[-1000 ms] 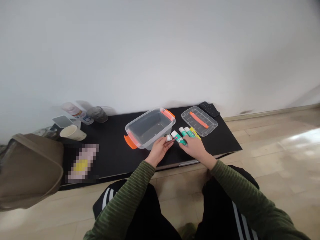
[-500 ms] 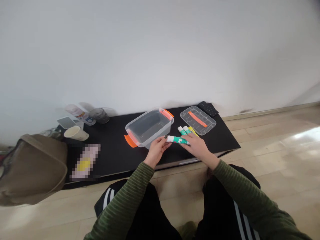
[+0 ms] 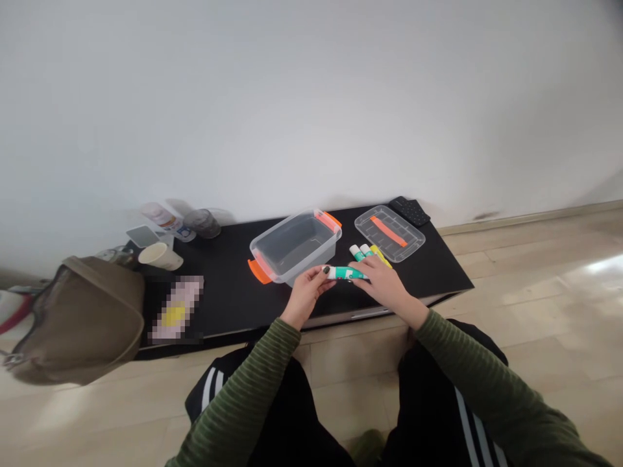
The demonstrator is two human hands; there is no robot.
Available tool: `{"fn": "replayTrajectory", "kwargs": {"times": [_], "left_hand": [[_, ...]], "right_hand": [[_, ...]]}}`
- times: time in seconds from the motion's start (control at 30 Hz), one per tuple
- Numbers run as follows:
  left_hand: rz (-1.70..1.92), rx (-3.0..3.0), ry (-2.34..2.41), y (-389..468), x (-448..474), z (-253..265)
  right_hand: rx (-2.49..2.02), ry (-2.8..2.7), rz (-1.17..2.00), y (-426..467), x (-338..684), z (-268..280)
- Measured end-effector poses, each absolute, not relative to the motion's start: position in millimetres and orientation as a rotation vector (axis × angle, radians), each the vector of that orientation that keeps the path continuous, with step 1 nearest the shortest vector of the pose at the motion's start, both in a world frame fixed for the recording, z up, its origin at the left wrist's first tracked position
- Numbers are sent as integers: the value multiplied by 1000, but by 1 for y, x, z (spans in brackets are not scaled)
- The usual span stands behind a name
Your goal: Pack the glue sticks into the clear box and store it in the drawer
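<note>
A white and green glue stick lies level between my hands, above the front of the black table. My left hand pinches its white cap end, thumb on top. Around the other end my right hand has its fingers closed. Just behind the right hand lie two more green and white glue sticks and a yellow item, partly covered by the fingers. A clear plastic box with orange latches stands uncovered behind my left hand. Its clear lid with an orange handle rests flat at the right.
On the black table, a paper cup, a spray bottle and a dark glass stand at the left. A brown bag sits at the left end. A black dotted item lies beyond the lid, by the wall.
The view has shifted slightly, so the table things appear a little further right. Both hands keep their hold on the glue stick; the left thumb now lies more over the cap.
</note>
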State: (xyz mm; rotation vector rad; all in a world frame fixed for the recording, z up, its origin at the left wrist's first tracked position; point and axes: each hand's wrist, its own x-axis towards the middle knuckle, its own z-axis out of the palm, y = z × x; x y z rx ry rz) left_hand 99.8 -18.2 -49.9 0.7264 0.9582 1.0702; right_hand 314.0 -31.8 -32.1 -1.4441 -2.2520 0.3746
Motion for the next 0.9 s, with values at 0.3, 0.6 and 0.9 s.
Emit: {"fn": "replayTrajectory", "kwargs": {"times": [0.3,0.6,0.9], "left_hand": [[1104,790,920,-20,99,-51],[1066,1200,1039,-31,100,-43],[1530,1684,1879,14,20,-13]], "right_hand": [[-1351,-2232,575,-29,314,-33],[-1394,-2204,891,-31,311,-34],[-1315,-2042,1094,-26,305,-35]]}}
